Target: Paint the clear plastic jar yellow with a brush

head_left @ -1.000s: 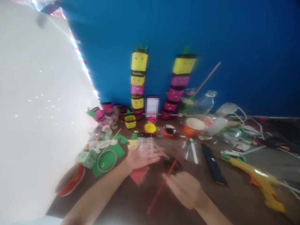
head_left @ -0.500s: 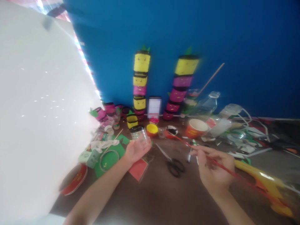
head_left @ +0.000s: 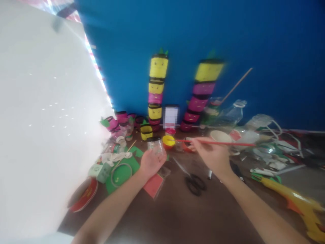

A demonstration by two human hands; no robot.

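Observation:
My left hand (head_left: pixel 153 163) is wrapped round a clear plastic cup (head_left: pixel 155 145) with a black rim, its open end facing away from me. In my right hand (head_left: pixel 214 156) is a long, thin red paintbrush (head_left: pixel 236 144), lying almost level. Its tip reaches to the small bowl of yellow paint (head_left: pixel 168 142); whether it touches the paint I cannot tell. Behind my right fingers an orange bowl (head_left: pixel 186 146), which held something black earlier, is mostly hidden. Black-handled scissors (head_left: pixel 195 184) lie between my forearms.
Two stacks of yellow and magenta cups (head_left: pixel 158 67) with faces stand against the blue wall. A yellow glue gun (head_left: pixel 291 193) lies at right, near plastic bottles (head_left: pixel 236 112) and scraps. Green sheets (head_left: pixel 114 179), a tape ring (head_left: pixel 122 174) and a red bowl (head_left: pixel 86 196) are at left.
My right hand has moved up and left, swinging the paintbrush from the bowl with black in it to the yellow paint. My left hand keeps hold of the clear cup.

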